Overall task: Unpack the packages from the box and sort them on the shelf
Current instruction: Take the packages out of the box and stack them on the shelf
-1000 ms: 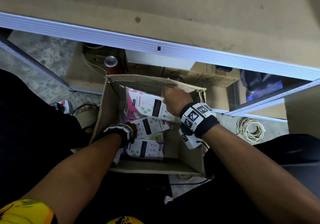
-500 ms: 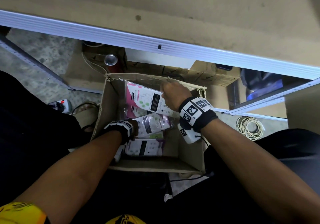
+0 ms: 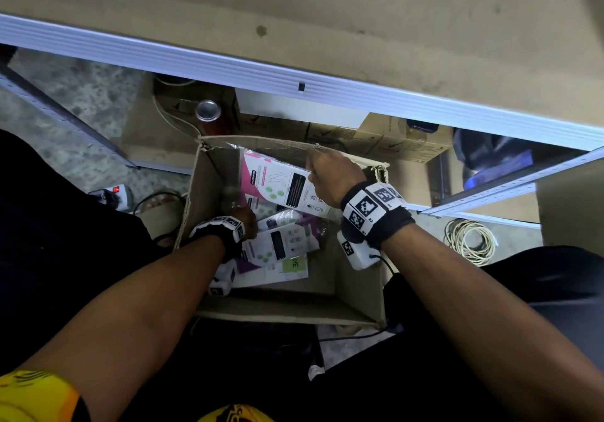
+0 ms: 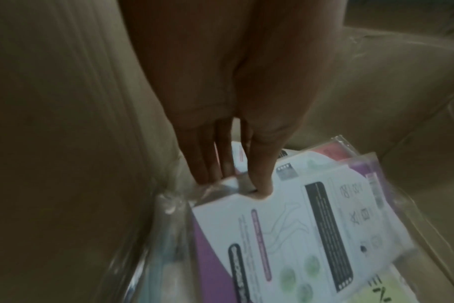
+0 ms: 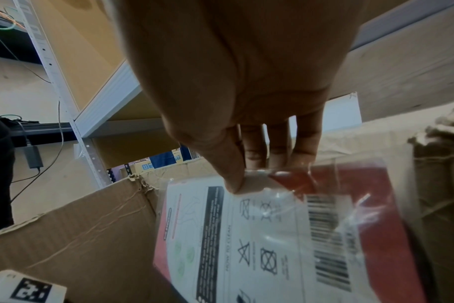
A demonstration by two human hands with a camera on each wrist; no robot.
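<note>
While the right hand (image 3: 330, 176) pinches a pink packet (image 3: 281, 186) hanging below its fingers, the left hand (image 4: 236, 106) pinches a purple packet (image 4: 293, 231) inside the box (image 3: 209, 199).

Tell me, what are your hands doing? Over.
Right hand pinching pink package. Left hand pinching purple package. Both inside box. Nothing blocking.

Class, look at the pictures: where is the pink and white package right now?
In the head view the pink and white package is at the far side of the cardboard box, pinched by the right hand above the purple packages.
</note>
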